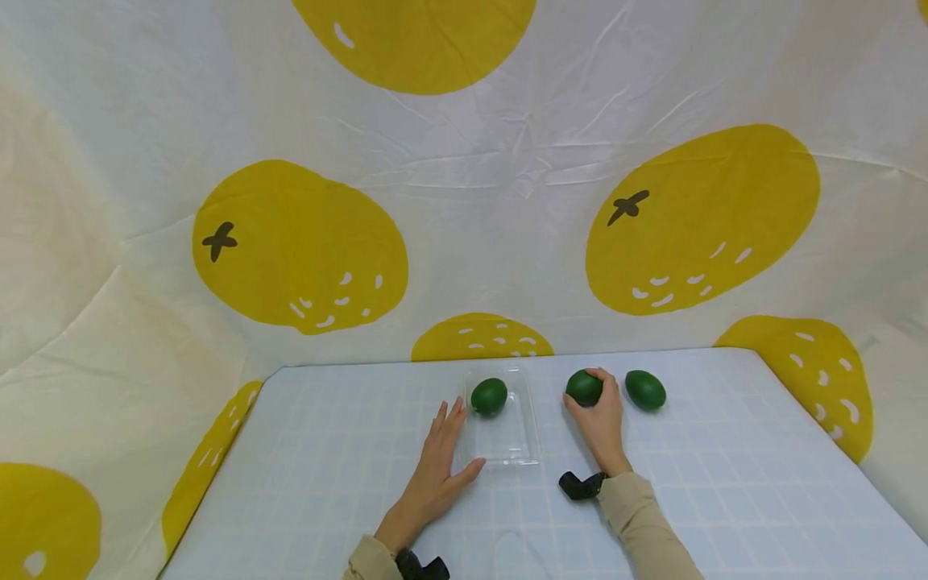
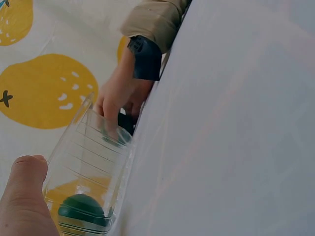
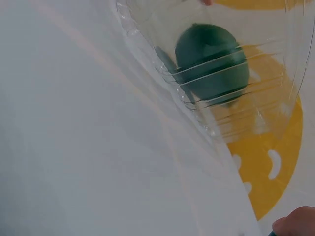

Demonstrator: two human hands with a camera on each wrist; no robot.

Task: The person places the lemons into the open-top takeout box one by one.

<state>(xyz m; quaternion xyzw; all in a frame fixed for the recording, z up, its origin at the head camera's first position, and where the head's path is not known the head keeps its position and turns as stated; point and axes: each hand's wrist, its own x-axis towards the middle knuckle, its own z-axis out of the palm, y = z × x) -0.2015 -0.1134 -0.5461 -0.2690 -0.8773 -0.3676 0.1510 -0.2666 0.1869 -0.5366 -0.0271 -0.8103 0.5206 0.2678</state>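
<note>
While its fingers [image 1: 598,379] curl over a green avocado [image 1: 583,387] just right of centre in the head view, the right hand [image 1: 603,423] grips the fruit against the worktop [image 1: 725,483]. Lying flat, the left hand [image 1: 439,463] has straight fingers [image 1: 451,419] slightly apart, resting along the left edge of a clear plastic tray [image 1: 507,443], the thumb touching its near left corner. Inside the tray, at its far end, sits a second avocado [image 1: 489,396], also seen through the ribbed wall from both wrist views. Farther right, just beside the gripped fruit, a third avocado [image 1: 645,390] lies on the worktop. Beige sleeves [image 1: 645,515] and dark wrist straps [image 1: 580,486] fill the lower frame. Behind, across the upper frame, hangs a white cloth printed with yellow fruit [image 1: 696,217].
</note>
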